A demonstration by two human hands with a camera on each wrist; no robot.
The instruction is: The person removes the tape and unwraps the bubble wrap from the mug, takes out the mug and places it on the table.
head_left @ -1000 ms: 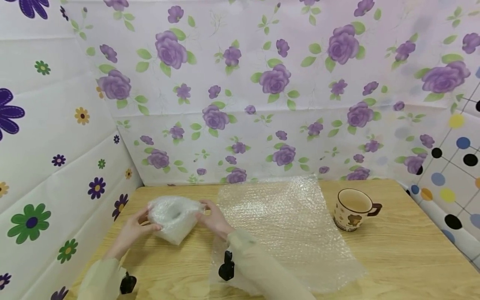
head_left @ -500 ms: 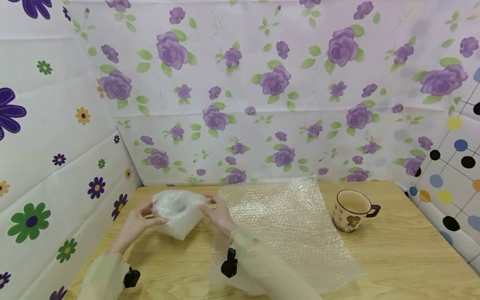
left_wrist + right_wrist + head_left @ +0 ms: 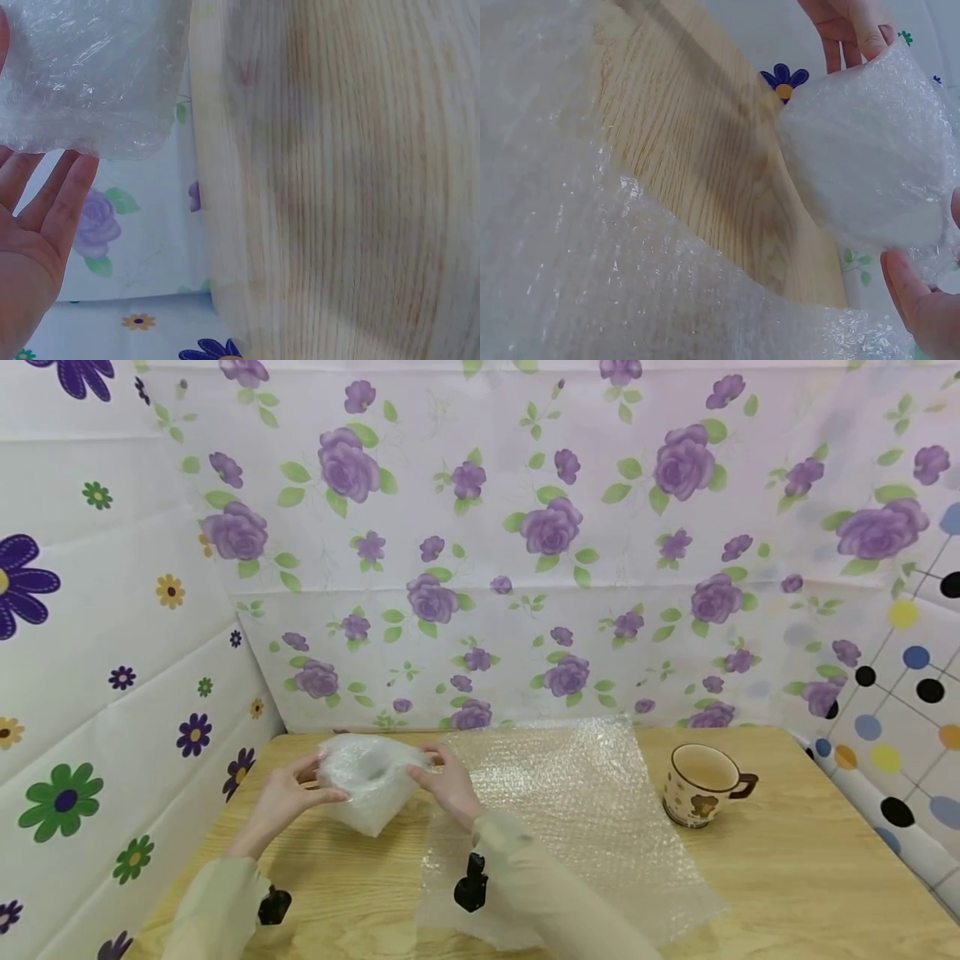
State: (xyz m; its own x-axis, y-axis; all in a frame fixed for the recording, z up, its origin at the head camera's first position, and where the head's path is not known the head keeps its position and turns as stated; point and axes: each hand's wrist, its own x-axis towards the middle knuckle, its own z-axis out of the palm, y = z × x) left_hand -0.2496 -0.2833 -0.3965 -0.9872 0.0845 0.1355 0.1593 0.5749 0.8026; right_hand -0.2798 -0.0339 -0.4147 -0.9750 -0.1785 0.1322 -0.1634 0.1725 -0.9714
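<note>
A bubble-wrapped bundle [image 3: 372, 795] hangs over the left part of the wooden table, with a hollow in its upper side. Whatever is inside is veiled by the layers; a pale, rounded shape shows through in the right wrist view. My left hand [image 3: 283, 800] grips its left side, thumb in front. At the opposite end my right hand [image 3: 455, 791] pinches a corner of the wrap between thumb and fingers. In the left wrist view, fingertips of the left hand [image 3: 34, 240] meet the lower edge of the bundle [image 3: 90, 75].
Flat on the wooden table [image 3: 795, 868] lies a sheet of bubble wrap [image 3: 570, 827], partly under my right forearm. To its right stands a cream mug [image 3: 701, 783] with a bear picture and brown handle. Floral cloth [image 3: 495, 527] hangs behind; patterned cloth flanks both sides.
Both hands have carried the bundle to the right and slightly farther from me, tilting it a little. The mug and the flat sheet stay in place.
</note>
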